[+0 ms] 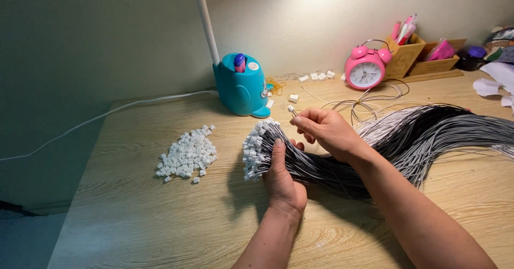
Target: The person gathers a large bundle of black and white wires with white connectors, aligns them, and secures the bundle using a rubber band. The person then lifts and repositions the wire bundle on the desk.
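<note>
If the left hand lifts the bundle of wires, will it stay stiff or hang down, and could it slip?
The wire bundle would probably sag: its long strands already curve loosely over the desk. It looks fairly heavy for one hand, being thick and long. Single wires may slide out, since only the left hand holds them together; the right hand pinches just one.
</note>
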